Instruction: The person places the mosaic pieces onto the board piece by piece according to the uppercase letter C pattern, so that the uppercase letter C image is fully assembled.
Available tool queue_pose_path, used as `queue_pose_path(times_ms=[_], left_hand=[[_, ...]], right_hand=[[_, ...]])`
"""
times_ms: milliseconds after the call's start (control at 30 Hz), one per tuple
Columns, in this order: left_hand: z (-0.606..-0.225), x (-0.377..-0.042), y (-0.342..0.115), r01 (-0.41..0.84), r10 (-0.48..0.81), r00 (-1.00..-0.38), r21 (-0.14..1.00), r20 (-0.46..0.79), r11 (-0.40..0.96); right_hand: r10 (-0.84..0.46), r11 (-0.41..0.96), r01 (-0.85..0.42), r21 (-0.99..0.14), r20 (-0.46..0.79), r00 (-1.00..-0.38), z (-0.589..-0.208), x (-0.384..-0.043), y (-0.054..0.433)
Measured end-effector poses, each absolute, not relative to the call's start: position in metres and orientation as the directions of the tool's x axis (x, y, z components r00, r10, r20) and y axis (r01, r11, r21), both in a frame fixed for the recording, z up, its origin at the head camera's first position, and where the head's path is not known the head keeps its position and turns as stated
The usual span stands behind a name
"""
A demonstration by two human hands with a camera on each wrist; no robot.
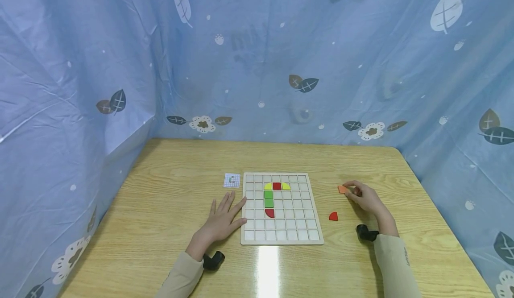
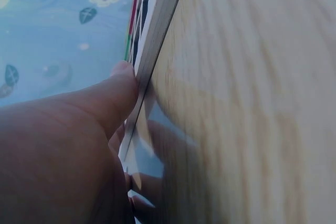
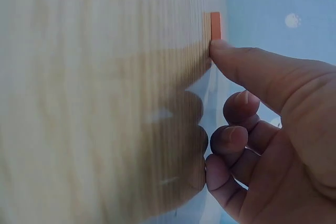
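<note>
Fingers spread, my left hand [image 1: 218, 221] lies flat on the table, thumb and index fingertip at the left edge of a pale grid board [image 1: 298, 213]. In the left wrist view the thumb [image 2: 123, 85] rests against the board's edge. Two yellow quarter-circle tiles [image 1: 285, 186], a red square [image 1: 276, 186], two green squares [image 1: 268, 203] and a red quarter-circle [image 1: 270, 213] sit in its cells, forming a hook shape. To the right, my right hand [image 1: 367, 199] pinches an orange tile [image 3: 216, 25] at the tabletop, its other fingers curled.
A loose red quarter-circle tile [image 1: 333, 216] lies between the board and my right hand. Left of the board's top corner is a small pattern card [image 1: 227, 180]. A blue curtain [image 1: 257, 66] hangs behind the wooden table [image 1: 168, 177].
</note>
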State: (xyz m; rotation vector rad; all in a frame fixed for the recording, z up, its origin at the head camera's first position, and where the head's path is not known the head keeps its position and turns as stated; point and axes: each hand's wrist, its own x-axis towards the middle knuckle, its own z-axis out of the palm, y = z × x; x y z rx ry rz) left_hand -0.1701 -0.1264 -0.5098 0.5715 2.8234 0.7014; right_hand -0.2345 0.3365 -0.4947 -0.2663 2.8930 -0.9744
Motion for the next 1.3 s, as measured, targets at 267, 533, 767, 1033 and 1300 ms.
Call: queue_pose_path(times_ms=[267,533,767,1033,1300], left_hand=[[-0.508,-0.170,-0.126,0.330,0.407,-0.910,0.462,-0.075,0.823],[-0.511,-0.169,-0.126,0.337,0.414,-0.908,0.486,-0.058,0.806],[-0.510,-0.170,-0.125,0.332,0.410,-0.910,0.472,-0.068,0.816],[-0.507,-0.169,-0.126,0.331,0.409,-0.910,0.469,-0.072,0.819],[-0.517,-0.170,-0.127,0.342,0.412,-0.910,0.488,-0.040,0.803]], right_hand=[[-0.194,0.772,-0.151,-0.617,-0.002,-0.981,-0.494,-0.230,0.336],[-0.207,0.763,-0.173,-0.623,0.018,-0.978,-0.486,-0.223,0.322],[-0.231,0.755,-0.209,-0.622,0.047,-0.972,-0.483,-0.220,0.308],[-0.277,0.711,-0.261,-0.653,0.081,-0.958,-0.479,-0.216,0.285],[-0.308,0.701,-0.323,-0.635,0.139,-0.941,-0.475,-0.215,0.263]])
